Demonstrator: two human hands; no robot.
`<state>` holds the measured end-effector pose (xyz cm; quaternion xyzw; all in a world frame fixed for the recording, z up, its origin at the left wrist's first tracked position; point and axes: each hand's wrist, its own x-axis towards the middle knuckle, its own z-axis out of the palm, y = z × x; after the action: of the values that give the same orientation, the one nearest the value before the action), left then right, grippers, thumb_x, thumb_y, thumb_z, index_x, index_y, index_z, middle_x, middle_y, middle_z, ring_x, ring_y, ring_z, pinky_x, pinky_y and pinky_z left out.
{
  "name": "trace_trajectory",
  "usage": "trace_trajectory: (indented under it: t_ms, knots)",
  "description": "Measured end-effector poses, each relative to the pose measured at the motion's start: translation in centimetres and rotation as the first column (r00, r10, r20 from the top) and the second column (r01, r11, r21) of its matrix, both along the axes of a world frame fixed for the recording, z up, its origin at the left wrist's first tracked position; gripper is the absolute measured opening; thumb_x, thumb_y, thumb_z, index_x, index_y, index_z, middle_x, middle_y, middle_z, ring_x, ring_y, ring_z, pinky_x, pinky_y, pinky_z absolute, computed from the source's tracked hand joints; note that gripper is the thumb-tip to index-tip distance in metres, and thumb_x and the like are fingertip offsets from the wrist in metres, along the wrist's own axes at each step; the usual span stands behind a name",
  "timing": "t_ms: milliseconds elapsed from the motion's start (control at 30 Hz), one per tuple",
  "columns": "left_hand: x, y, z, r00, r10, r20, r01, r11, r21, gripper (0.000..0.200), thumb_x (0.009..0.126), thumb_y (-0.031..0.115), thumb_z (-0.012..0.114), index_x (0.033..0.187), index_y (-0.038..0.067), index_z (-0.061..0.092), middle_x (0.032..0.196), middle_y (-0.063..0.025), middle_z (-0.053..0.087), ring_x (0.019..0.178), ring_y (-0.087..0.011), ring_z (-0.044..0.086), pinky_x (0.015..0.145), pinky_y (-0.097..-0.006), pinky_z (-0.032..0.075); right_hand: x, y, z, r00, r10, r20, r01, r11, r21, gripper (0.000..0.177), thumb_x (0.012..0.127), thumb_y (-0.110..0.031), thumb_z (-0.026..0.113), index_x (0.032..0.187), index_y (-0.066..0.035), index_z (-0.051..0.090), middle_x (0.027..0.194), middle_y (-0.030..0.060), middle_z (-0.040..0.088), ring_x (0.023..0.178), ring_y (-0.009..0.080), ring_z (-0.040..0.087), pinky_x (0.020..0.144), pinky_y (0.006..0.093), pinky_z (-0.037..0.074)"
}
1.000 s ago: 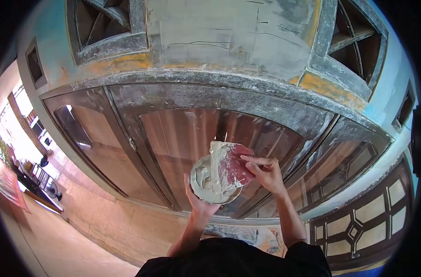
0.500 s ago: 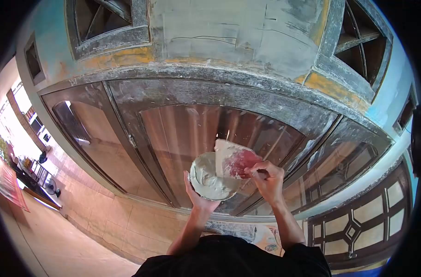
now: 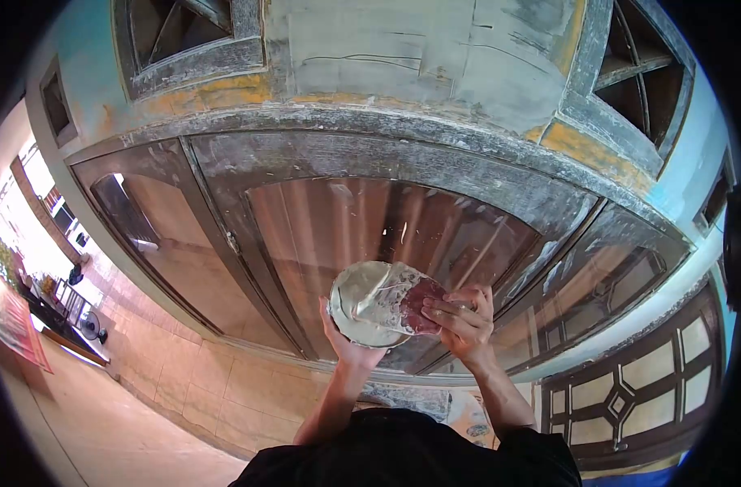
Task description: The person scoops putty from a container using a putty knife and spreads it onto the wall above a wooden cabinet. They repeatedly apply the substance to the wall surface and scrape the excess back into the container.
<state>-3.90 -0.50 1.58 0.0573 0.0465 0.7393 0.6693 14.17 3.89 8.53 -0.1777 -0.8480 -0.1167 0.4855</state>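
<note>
Fingers [image 3: 445,312] lower, scraper [image 3: 399,300] now across pan [image 3: 344,318]

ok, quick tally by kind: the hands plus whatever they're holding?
Hands: 2, left hand and right hand
Pan: 1, round, grey putty in it, on the left hand
Scraper: 1, red, smeared with putty, gripped by the right hand and laid across the pan
Total: 4
</note>
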Motion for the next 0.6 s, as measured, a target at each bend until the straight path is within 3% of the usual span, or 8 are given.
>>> trace_trajectory:
  t_ms: [67,167,233,367,433,533,600]
  knots:
    - [-0.2,-0.2,0.1,1.000,0.002,0.003,-0.002,1.000,-0.004,0.074,0.087,0.069,0.037,0.136,0.015,0.047,0.135,-0.0095,0.050,0.123,-0.0333,0.047,0.102,-0.0525,0.037,-0.2,0.0,-0.4,1.000,-0.023,-0.013,0.023,0.999,-0.031,0.029,0.063,-0.008,0.076,0.090,-0.016,0.074,0.095,-0.0041,0.073,0.090,0.0170,0.060,0.081,0.0356,0.043]
    - [-0.4,-0.2,-0.1,0.999,0.030,0.012,-0.030,0.999,-0.016,0.074,0.087,0.069,0.037,0.135,0.014,0.048,0.136,-0.0105,0.050,0.123,-0.0338,0.047,0.103,-0.0534,0.036,-0.5,0.4,-0.7,0.995,0.006,-0.103,-0.010,0.999,-0.038,0.027,0.060,0.001,0.071,0.085,-0.009,0.073,0.086,0.0007,0.072,0.077,0.0207,0.062,0.072,0.0354,0.046]
    - [-0.5,-0.1,-0.4,0.997,0.072,0.017,-0.071,0.996,-0.054,0.074,0.087,0.069,0.038,0.134,0.013,0.050,0.136,-0.0112,0.050,0.122,-0.0340,0.047,0.103,-0.0542,0.036,-0.5,0.5,-0.9,0.966,0.010,-0.257,-0.079,0.963,-0.257,0.027,0.064,-0.005,0.076,0.090,-0.009,0.073,0.087,0.0053,0.072,0.078,0.0218,0.063,0.069,0.0337,0.048]
    - [-1.0,0.2,-0.9,0.997,0.066,-0.026,-0.068,0.996,-0.064,0.073,0.087,0.069,0.038,0.133,0.014,0.051,0.134,-0.0098,0.052,0.122,-0.0337,0.048,0.102,-0.0534,0.037,-0.6,0.8,1.0,0.948,0.007,-0.317,-0.137,0.912,-0.387,0.018,0.073,-0.002,0.075,0.090,-0.003,0.070,0.083,0.0093,0.070,0.070,0.0192,0.063,0.062,0.0304,0.050]
    - [-1.1,0.3,-0.8,0.998,0.050,-0.022,-0.051,0.998,-0.029,0.073,0.086,0.069,0.039,0.133,0.014,0.051,0.135,-0.0096,0.051,0.122,-0.0337,0.047,0.102,-0.0538,0.037,-0.5,1.2,1.9,0.822,-0.035,-0.569,-0.453,0.565,-0.690,0.010,0.083,0.000,0.069,0.092,0.002,0.067,0.083,0.0081,0.069,0.070,0.0130,0.063,0.060,0.0265,0.051]
    - [-1.1,-0.1,-0.4,1.000,0.028,0.001,-0.028,0.999,-0.021,0.074,0.086,0.070,0.038,0.134,0.015,0.049,0.136,-0.0095,0.050,0.123,-0.0342,0.047,0.102,-0.0547,0.037,-0.4,2.4,7.3,0.777,0.035,-0.628,-0.542,0.545,-0.640,0.011,0.087,-0.001,0.065,0.096,0.004,0.064,0.087,0.0071,0.068,0.074,0.0095,0.063,0.060,0.0242,0.054]
    - [-1.0,-0.4,0.2,0.999,0.039,-0.030,-0.041,0.996,-0.085,0.076,0.086,0.071,0.036,0.136,0.014,0.048,0.136,-0.0102,0.050,0.123,-0.0352,0.047,0.102,-0.0551,0.037,0.3,3.5,11.4,0.830,0.073,-0.554,-0.463,0.644,-0.609,0.014,0.088,-0.001,0.064,0.101,0.004,0.062,0.088,0.0086,0.069,0.075,0.0109,0.065,0.059,0.0245,0.055]
